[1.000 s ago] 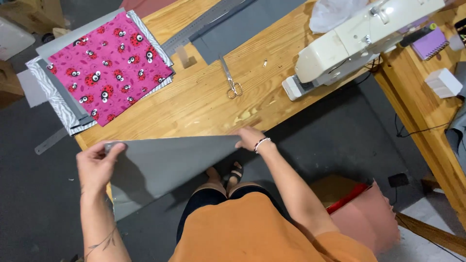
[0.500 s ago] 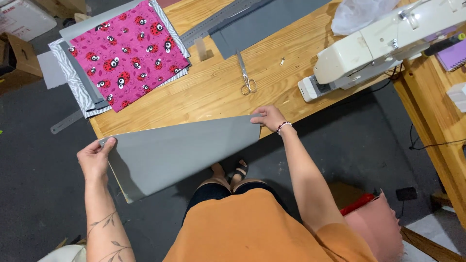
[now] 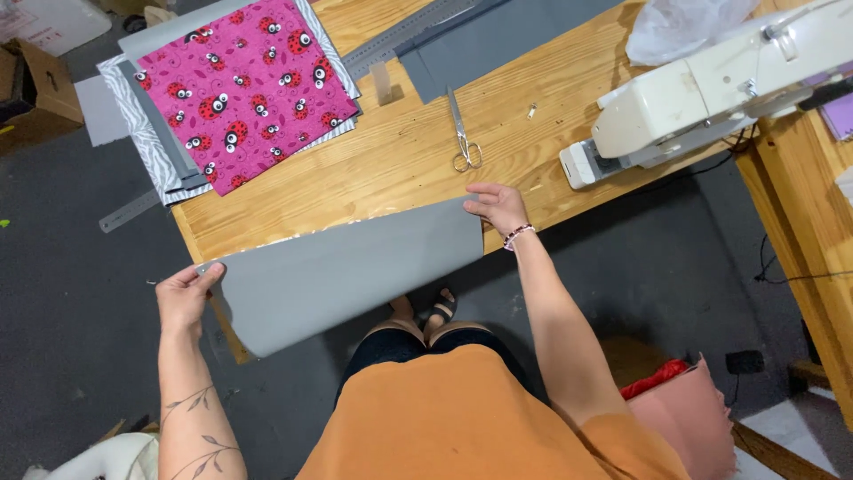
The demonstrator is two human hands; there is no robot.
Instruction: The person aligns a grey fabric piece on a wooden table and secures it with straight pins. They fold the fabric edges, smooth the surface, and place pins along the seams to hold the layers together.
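Note:
I hold a grey sheet of material (image 3: pixel 346 271) stretched between both hands at the near edge of the wooden table (image 3: pixel 391 164). My left hand (image 3: pixel 185 298) pinches its left corner, off the table's corner. My right hand (image 3: pixel 498 209) grips its upper right corner over the tabletop. The sheet's upper edge rests on the table and its lower part hangs over my legs.
A pink ladybird-print fabric (image 3: pixel 240 89) lies on a stack of grey and striped pieces at the table's far left. Scissors (image 3: pixel 462 138), a metal ruler (image 3: pixel 404 36), dark grey material (image 3: pixel 498 40) and a white sewing machine (image 3: pixel 702 98) are beyond. A cardboard box (image 3: pixel 31 93) stands on the floor.
Both hands have lifted the grey sheet up and forward, so its top edge now lies on the tabletop. My right hand has moved farther onto the table, towards the scissors.

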